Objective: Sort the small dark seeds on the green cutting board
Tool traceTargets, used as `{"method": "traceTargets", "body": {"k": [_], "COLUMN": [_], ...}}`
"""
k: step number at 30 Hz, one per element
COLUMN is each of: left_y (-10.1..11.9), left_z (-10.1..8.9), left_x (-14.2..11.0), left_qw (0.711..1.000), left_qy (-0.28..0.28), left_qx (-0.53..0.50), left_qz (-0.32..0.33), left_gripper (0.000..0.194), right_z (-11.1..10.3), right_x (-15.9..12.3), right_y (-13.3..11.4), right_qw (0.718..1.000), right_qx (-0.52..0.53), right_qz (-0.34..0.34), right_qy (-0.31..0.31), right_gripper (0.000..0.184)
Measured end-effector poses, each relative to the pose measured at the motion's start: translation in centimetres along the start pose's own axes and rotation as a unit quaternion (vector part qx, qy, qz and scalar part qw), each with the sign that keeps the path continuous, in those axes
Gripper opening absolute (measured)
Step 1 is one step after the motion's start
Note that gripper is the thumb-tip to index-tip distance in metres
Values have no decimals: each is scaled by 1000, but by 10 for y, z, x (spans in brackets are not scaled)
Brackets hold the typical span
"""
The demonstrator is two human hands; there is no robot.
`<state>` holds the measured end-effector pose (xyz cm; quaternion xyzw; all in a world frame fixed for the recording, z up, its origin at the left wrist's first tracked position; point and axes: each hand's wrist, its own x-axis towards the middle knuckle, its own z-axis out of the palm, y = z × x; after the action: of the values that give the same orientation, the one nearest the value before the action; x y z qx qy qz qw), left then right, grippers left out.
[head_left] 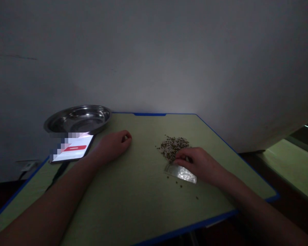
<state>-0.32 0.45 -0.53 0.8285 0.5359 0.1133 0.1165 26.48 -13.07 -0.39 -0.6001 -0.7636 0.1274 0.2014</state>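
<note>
A heap of small dark seed-like grains lies spread on the pale green table. My right hand is at the heap's near edge, thumb and fingertips pinched together. Whatever is between those fingertips is too small or hidden to tell. Just below them lies a small clear plastic bag, flat and shiny, partly under the hand. My left hand rests on the table to the left of the heap, fingers curled in and thumb against the index finger, with a small gap between; I see nothing held there.
A shiny steel basin stands at the back left. In front of it lies a tablet-like device with a lit screen, close to my left forearm. A few stray grains lie near the bag. A wall rises behind the blue-edged table.
</note>
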Motion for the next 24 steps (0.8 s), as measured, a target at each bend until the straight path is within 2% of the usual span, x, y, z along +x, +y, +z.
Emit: {"method": "traceTargets", "body": {"k": [6,9,12,18,21,24], "left_y": [2,2,1,3,4,2], "left_z": [-2,0,0,-2,-2,-1], "left_x": [-1,0,0,-1,0,0], "left_qw": [1000,1000,1000,1000,1000,1000], "left_qy": [-4,-2,1,0,1,0], "left_qx": [5,2,4,7,13,14], "left_qz": [3,5,1,3,1,0], "left_gripper": [36,36,36,36,35,36], "right_z": [1,-2,-8,-11,-2,7], "right_x": [5,0,-8,-37,-46,-43], "right_y": [-16,-17,-7,19,16,1], "right_qw": [996,994,996,994,992,994], "right_qx": [12,33,44,51,45,46], "right_qz": [-58,-61,-31,87,115,98], "right_qy": [-61,-85,-70,-42,-29,-23], "right_gripper": [13,13,13,21,21,18]}}
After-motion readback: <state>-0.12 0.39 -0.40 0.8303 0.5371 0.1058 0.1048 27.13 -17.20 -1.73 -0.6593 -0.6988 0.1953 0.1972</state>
